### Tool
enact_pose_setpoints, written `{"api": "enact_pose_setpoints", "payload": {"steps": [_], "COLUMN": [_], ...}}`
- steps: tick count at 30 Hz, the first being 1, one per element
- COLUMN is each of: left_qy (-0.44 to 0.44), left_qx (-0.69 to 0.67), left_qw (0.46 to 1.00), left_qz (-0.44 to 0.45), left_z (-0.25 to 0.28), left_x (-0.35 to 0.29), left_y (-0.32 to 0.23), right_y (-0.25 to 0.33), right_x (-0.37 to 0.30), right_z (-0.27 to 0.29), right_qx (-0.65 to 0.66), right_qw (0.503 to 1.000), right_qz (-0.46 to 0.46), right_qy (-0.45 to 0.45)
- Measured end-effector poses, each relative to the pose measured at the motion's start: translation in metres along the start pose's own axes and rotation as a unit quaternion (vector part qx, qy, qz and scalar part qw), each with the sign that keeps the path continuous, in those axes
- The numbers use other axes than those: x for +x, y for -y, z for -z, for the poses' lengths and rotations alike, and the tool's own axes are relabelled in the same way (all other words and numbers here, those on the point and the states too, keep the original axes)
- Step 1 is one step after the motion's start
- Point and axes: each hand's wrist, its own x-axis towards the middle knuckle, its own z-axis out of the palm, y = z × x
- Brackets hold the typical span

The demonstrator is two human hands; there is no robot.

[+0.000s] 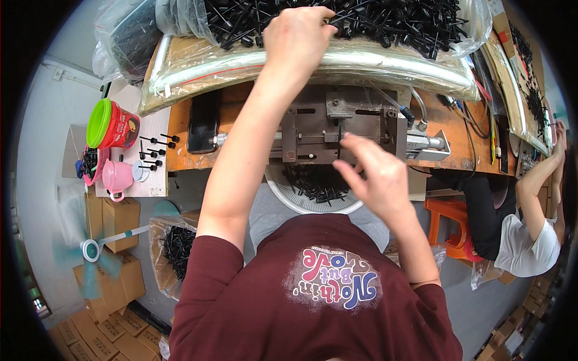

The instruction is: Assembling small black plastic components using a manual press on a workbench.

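Hands, two: the left hand [296,39] is reaching over a heap of black stemmed parts [400,24]; the right hand [380,175] is hovering beside a dark metal fixture [313,105] on the orange surface [179,155]. White basket [282,195], one, is holding black parts below. Red bucket [125,128] and pink cup [115,177] are standing left.

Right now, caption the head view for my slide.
Left hand at a heap of black stemmed parts, open right hand near the metal bench fixture.
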Motion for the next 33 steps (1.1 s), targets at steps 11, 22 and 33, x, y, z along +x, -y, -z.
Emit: {"api": "enact_pose_setpoints", "payload": {"steps": [11, 22, 33], "left_qy": [-0.041, 0.137, 0.153], "left_qx": [-0.084, -0.194, -0.128], "left_qw": [0.990, 0.969, 0.977], "left_qz": [-0.101, -0.069, -0.077], "left_z": [0.093, 0.066, 0.047], "left_x": [-0.054, -0.162, -0.189], "left_y": [-0.047, -0.061, -0.061], "right_y": [-0.100, -0.083, -0.065], "right_x": [0.136, 0.155, 0.163], "right_z": [0.046, 0.020, 0.017], "right_qx": [-0.263, -0.142, -0.040], "right_qw": [0.952, 0.981, 0.994], "right_qz": [-0.070, -0.040, -0.013], "right_qy": [-0.140, -0.126, -0.100]}}
